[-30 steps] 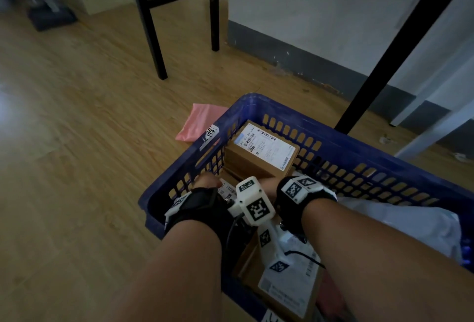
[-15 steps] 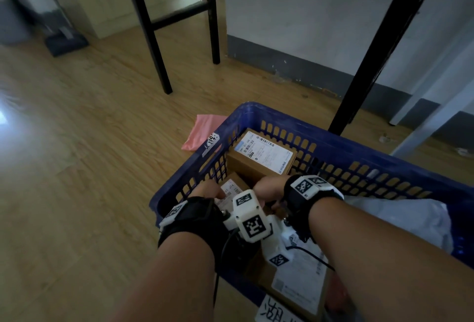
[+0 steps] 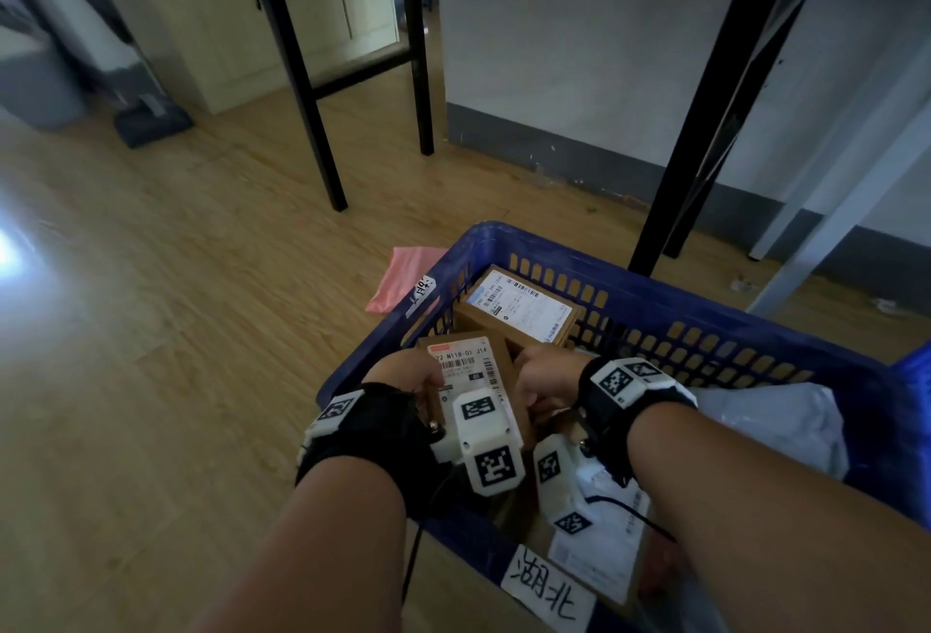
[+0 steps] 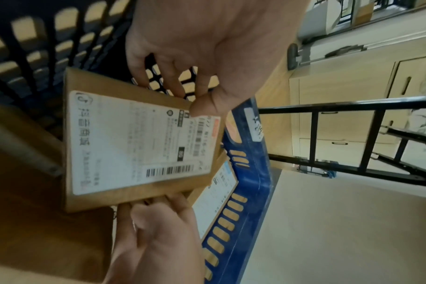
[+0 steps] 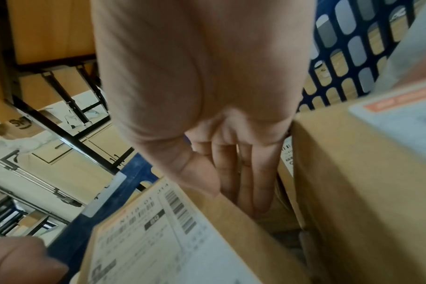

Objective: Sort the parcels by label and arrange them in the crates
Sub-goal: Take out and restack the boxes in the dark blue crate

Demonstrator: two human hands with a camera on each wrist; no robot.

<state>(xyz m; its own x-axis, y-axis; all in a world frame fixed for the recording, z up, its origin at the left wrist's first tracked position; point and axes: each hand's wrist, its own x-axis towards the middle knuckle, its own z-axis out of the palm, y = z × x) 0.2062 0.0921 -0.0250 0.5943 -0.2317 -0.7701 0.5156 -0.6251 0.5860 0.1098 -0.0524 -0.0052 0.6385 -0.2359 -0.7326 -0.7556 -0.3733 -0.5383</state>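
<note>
A small cardboard parcel with a white shipping label is held between both hands above the blue crate. My left hand grips its left side, fingers under the edge. My right hand pinches the right side, thumb on the label face and fingers down the far side. The same parcel fills the left wrist view and lies tilted in the right wrist view. A larger labelled box sits in the crate's far corner.
The crate carries a handwritten tag on its near rim and also holds a grey poly bag and a flat labelled parcel. A pink bag lies on the wood floor beside it. Black table legs stand behind.
The small parcel has come up out of the crate between both hands, and its label now faces me. My head has tilted up.
</note>
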